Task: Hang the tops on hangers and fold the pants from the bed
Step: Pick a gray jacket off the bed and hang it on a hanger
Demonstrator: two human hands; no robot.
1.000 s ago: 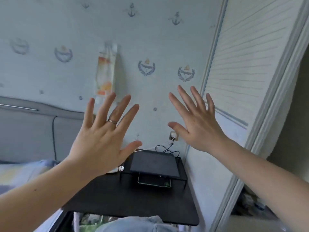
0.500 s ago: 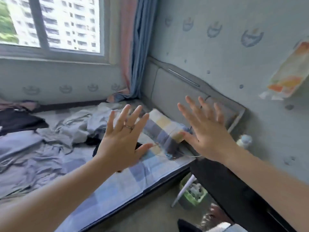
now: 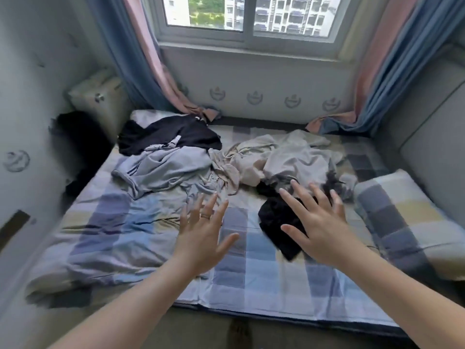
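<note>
Our fingers [image 3: 210,205] are spread wide and straight on both hands, gripping nothing. The left hand [image 3: 201,238], a ring [image 3: 205,216] on one finger, hangs over a bare checked part of the bed [image 3: 251,273]. The right hand [image 3: 324,227] hangs over a small black garment [image 3: 274,222], and we cannot tell whether it brushes the cloth or sits just above.

We judge the step in hand to be picking up the first piece, with nothing yet hung or folded. To do it well we should take one garment only: pinch an edge that is plainly its own, a waistband or shoulder seam, and lift it free before shaking it flat. The black garment looks the easy start, lying partly clear of the heap and right under the right hand. Top or pants, we cannot tell.

Further out, a crumpled beige garment [image 3: 289,152] lies just beyond the right fingers, seemingly touching the black one. A grey garment [image 3: 166,170] with stripes lies beyond the left hand, near but apart, and a dark striped garment [image 3: 173,134] rests against its far edge. These overlap, so pulling one may drag another. A checked pillow [image 3: 402,217] sits to the right. No hangers are in view.
</note>
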